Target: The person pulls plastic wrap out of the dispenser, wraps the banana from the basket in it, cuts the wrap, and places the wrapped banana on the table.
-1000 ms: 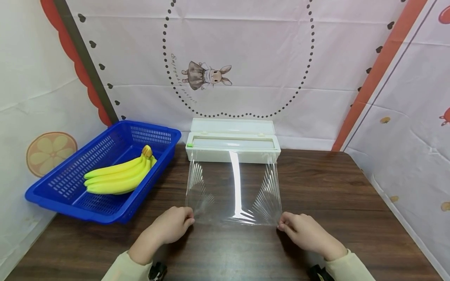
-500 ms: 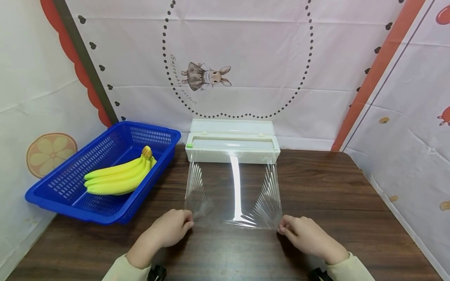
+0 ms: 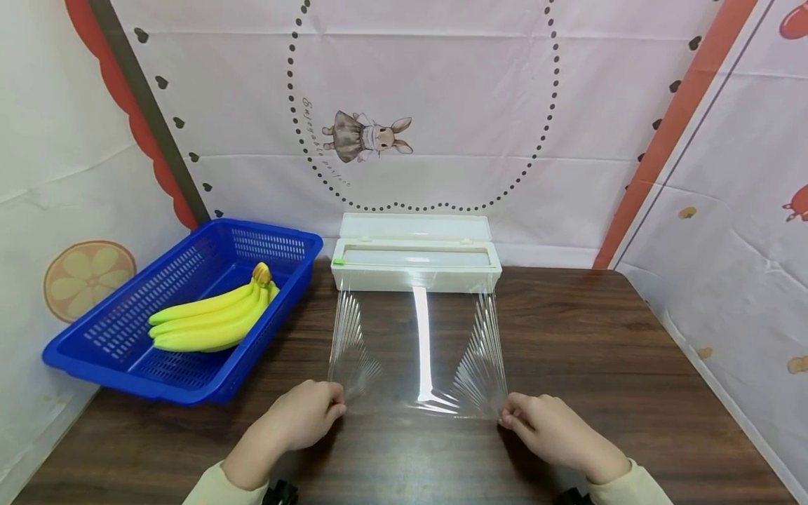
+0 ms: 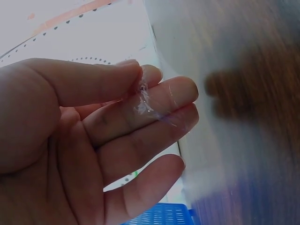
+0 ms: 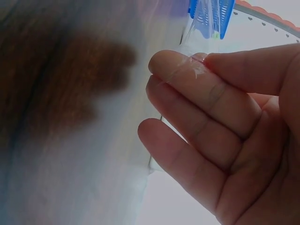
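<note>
A sheet of clear plastic film stretches over the table from a white box with its lid raised. At the film's near left corner, the left hand pinches it; in the left wrist view the thumb and index finger of that hand grip a gathered bit of film. The right hand pinches the near right corner. In the right wrist view the right hand holds the film between thumb and index finger, the other fingers extended.
A blue basket holding yellow bananas stands left on the brown wooden table. Behind the white box hangs a printed cloth, with more cloth at both sides.
Both hands have moved slightly toward the near edge of the table, still pinching the corners, and the stretch of film between box and hands is a little longer.
</note>
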Tool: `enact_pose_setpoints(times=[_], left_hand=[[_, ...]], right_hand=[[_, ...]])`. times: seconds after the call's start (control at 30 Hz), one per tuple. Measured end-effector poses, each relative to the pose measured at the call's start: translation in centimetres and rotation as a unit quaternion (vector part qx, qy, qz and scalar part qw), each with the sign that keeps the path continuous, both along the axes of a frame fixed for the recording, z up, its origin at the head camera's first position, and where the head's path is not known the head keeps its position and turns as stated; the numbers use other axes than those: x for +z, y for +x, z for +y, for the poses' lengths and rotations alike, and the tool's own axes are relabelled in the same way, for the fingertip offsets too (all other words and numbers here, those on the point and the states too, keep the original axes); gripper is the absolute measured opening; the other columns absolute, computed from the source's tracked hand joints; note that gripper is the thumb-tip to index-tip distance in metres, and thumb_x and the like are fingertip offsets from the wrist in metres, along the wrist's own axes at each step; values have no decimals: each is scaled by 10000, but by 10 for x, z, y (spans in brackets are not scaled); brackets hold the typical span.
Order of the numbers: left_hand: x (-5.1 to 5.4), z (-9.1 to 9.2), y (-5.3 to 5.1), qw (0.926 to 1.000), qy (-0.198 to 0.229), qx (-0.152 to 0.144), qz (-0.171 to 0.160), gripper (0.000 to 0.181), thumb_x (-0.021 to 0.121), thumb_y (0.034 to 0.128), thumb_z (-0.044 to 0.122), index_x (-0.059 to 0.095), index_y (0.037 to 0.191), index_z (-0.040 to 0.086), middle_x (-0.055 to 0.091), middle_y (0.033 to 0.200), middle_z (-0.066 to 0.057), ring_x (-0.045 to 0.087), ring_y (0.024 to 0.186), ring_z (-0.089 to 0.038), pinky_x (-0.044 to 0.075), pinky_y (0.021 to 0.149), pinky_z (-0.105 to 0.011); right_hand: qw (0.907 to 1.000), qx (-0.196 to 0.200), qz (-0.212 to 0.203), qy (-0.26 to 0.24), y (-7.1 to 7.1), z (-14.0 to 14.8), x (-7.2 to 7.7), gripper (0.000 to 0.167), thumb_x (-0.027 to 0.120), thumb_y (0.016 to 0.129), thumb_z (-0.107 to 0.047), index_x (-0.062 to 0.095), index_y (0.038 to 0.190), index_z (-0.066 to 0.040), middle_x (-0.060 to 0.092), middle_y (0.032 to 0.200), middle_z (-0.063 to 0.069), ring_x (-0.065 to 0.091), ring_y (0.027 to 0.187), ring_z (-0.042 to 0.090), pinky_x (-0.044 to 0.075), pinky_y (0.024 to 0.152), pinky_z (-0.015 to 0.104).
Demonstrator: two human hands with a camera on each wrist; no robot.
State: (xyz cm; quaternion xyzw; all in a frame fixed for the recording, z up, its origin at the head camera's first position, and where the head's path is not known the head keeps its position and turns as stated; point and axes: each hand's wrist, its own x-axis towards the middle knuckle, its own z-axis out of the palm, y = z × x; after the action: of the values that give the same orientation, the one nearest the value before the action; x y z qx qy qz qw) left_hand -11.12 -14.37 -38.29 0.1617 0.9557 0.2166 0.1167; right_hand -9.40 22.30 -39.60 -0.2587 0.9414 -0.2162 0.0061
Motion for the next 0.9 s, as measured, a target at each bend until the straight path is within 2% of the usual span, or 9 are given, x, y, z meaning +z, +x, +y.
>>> enact_pose_setpoints(times=[0.4, 0.7, 0.9], left_hand=[[3, -1, 4, 9998, -28, -146, -167, 184, 634, 876, 130, 579, 702, 158, 523, 644, 56, 470, 592, -112, 408, 564, -319], [3, -2, 7, 9991, 20, -245, -341, 184, 619, 885, 128, 582, 706, 152, 516, 624, 53, 463, 566, -111, 391, 535, -304], [4, -2, 11, 9990, -35, -274, -362, 191, 626, 880, 140, 584, 694, 158, 509, 616, 54, 455, 559, -105, 380, 524, -294]], right_hand=[[9998, 158, -150, -23, 5, 0, 2, 135, 609, 909, -186, 596, 782, -231, 572, 651, -180, 397, 549, -75, 367, 519, 179], [9986, 224, -481, 1, 8, 1, 4, 149, 603, 909, -179, 568, 775, -233, 539, 651, -188, 390, 541, -75, 355, 518, 175], [9985, 252, -484, 5, 11, 1, 3, 161, 608, 907, -198, 557, 760, -238, 496, 638, -203, 379, 534, -76, 346, 507, 172]])
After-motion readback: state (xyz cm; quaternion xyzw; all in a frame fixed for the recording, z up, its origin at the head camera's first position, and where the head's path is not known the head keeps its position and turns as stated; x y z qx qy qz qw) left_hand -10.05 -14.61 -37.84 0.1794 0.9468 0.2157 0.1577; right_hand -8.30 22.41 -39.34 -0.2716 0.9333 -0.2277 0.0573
